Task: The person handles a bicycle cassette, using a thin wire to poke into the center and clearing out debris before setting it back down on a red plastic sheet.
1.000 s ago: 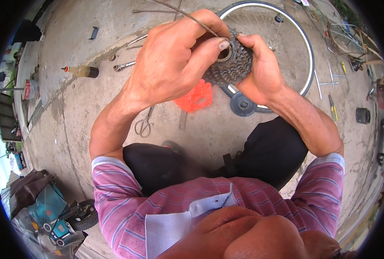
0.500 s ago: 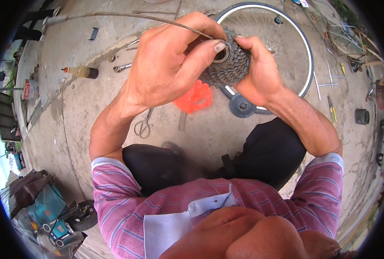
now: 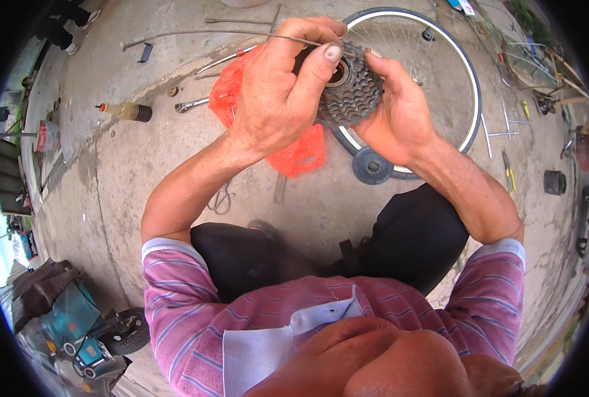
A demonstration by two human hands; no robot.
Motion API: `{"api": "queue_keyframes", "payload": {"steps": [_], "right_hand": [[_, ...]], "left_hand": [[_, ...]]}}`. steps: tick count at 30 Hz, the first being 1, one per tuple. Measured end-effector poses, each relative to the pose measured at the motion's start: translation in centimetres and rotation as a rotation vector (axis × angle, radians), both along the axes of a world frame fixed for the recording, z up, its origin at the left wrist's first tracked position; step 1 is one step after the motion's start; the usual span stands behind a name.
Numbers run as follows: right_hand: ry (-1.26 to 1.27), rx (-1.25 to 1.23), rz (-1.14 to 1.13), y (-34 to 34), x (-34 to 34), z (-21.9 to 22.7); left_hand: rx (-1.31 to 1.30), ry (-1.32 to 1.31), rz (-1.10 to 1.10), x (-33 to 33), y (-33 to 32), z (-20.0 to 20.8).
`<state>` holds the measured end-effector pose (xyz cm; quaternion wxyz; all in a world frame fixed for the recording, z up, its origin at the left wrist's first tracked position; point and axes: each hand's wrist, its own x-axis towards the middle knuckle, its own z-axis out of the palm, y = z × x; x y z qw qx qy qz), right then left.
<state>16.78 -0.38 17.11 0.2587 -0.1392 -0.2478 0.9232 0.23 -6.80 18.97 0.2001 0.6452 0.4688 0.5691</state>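
Note:
My right hand [image 3: 400, 116] is closed around the edge of a dark, greasy bicycle sprocket cluster [image 3: 355, 96], thumb on its rim. The open centre of the cluster faces my left hand. In my left hand [image 3: 274, 99] a thin, slightly curved metal rod [image 3: 202, 34] is pinched between thumb and fingers. One end of the rod is by the cluster's central hole; its other end sticks out far to the left. My left thumb hides the exact contact there. Beneath my left hand lies a red plastic bag [image 3: 301, 153].
Beyond my right hand, a bicycle wheel [image 3: 474, 86] lies on the concrete, with a black round disc [image 3: 372, 165] at its near edge. Around are a bottle [image 3: 126, 111], a wrench [image 3: 192, 104], scissors [image 3: 222, 200] and pliers [image 3: 509, 172]. Another person's legs [image 3: 63, 26] show upper left.
The rod's outer end has shifted right and slightly down, and my left hand has drawn a little lower. More of the red bag shows. At upper left, the other person's legs have moved.

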Motion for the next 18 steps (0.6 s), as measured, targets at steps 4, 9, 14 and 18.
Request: {"api": "queue_keyframes", "payload": {"steps": [4,9,14,18], "right_hand": [[0.029,0.053,-0.008,-0.2,0.2,-0.2],[-0.034,0.115,-0.028,-0.1,0.0,-1.0],[0.021,0.186,0.026,0.0,0.4,0.0],[0.002,0.198,0.032,-0.3,-0.1,0.2]], "left_hand": [[0.054,0.164,0.044,0.1,0.4,-1.1],[0.152,0.280,0.114,0.2,1.0,-1.4],[0.064,0.177,0.060,-0.2,1.3,-0.3],[-0.059,0.019,-0.017,-1.3,0.9,0.2]]}}
